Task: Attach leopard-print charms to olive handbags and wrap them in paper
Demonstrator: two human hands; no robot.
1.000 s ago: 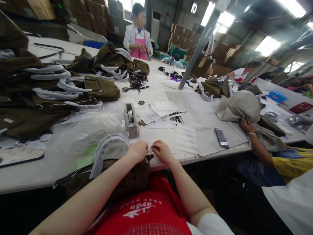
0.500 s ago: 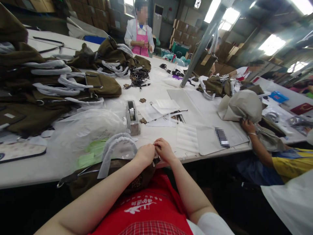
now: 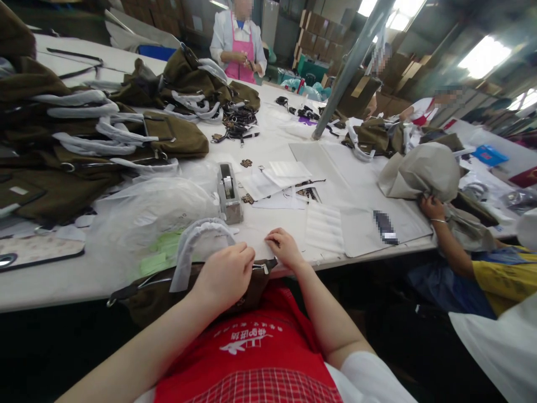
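A dark brown handbag (image 3: 155, 305) lies along the near table edge, against my red apron. Its handle, wrapped in white padding (image 3: 187, 252), stands up to the left of my hands. My left hand (image 3: 226, 277) is closed at the bag's top edge, with its fingertips beside the zipper; the hand hides part of the bag. A silver zipper pull (image 3: 265, 269) shows at the bag's right end. Just beyond that end, my right hand (image 3: 286, 249) is held with curled, pinched fingers above the table. Whatever is between them is too small to make out.
A tape dispenser (image 3: 230, 196) stands ahead, next to clear plastic bags (image 3: 142, 218). Brown handbags (image 3: 172, 134) are piled at left. White sheets (image 3: 277, 179) and a phone-like dark object (image 3: 385, 226) lie to the right. A metal pole (image 3: 352, 70) rises from the table. A co-worker's hand (image 3: 432, 207) handles grey cloth.
My hands were together at the bag's right end and are now apart. My left hand has moved left along the top edge, uncovering the zipper pull; my right hand is slightly farther right.
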